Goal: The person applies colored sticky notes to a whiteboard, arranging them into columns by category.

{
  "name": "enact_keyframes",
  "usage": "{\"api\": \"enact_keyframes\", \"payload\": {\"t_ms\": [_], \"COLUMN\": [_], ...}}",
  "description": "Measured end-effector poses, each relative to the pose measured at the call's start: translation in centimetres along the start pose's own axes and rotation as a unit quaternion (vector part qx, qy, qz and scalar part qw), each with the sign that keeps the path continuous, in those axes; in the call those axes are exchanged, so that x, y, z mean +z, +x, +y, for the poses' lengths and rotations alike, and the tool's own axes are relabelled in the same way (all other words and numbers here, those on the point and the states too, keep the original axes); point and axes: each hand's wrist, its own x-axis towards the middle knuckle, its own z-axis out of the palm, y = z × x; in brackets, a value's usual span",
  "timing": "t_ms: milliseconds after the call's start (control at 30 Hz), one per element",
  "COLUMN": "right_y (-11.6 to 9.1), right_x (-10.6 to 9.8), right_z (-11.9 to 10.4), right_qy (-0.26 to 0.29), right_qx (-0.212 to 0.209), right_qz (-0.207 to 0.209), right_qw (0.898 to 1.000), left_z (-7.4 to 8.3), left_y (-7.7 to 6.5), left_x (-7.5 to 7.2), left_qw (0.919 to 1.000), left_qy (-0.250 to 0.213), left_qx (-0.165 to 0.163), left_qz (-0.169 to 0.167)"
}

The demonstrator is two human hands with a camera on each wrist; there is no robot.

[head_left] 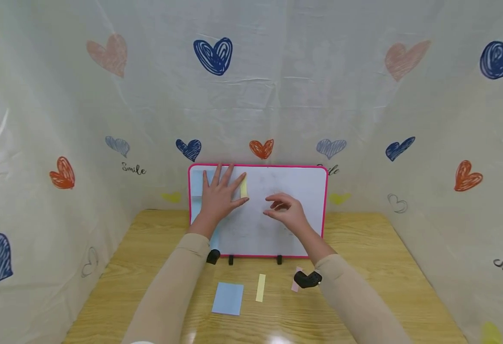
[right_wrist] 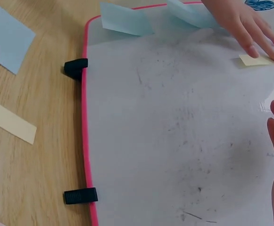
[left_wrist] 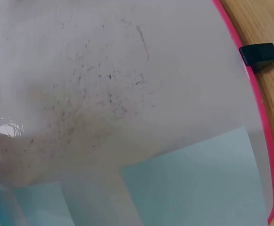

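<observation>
My left hand (head_left: pixel 219 197) is spread against the upper left of a white whiteboard (head_left: pixel 260 234) with a pink rim. Its thumb and index fingertips are at the two ends of a yellow paper strip (head_left: pixel 244 186) on the board. Light blue sticky notes (head_left: pixel 196 183) line the board's left side, partly hidden by that hand and wrist; in the right wrist view a blue note (right_wrist: pixel 125 21) lifts at one edge. To the right, my right hand (head_left: pixel 288 212) hovers before the middle of the board, fingers loosely bent, with nothing visible between them.
On the wooden table (head_left: pixel 363 267) before the board lie a blue sticky pad (head_left: pixel 228 298), a yellow strip pad (head_left: pixel 260 287) and a pink strip (head_left: pixel 295 285), partly behind the right wrist camera (head_left: pixel 307 279). Black feet (head_left: pixel 279 260) support the board. A heart-patterned curtain (head_left: pixel 294 105) hangs behind.
</observation>
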Motion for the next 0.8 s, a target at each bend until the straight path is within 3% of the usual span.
{"api": "enact_keyframes", "payload": {"t_ms": [267, 800], "right_y": [-1.9, -4.0], "right_x": [-0.8, -1.6], "right_z": [-2.5, -1.6], "right_qy": [-0.024, -0.011], "right_qx": [-0.013, -0.026], "right_qz": [-0.026, -0.063], "right_qw": [0.999, 0.998], "left_z": [0.9, 3.0], "left_y": [-0.5, -4.7], "left_x": [-0.1, 0.8], "left_qw": [0.9996, 0.9931], "left_qy": [-0.003, -0.078], "left_qx": [0.025, 0.086], "left_qz": [-0.014, 0.014]}}
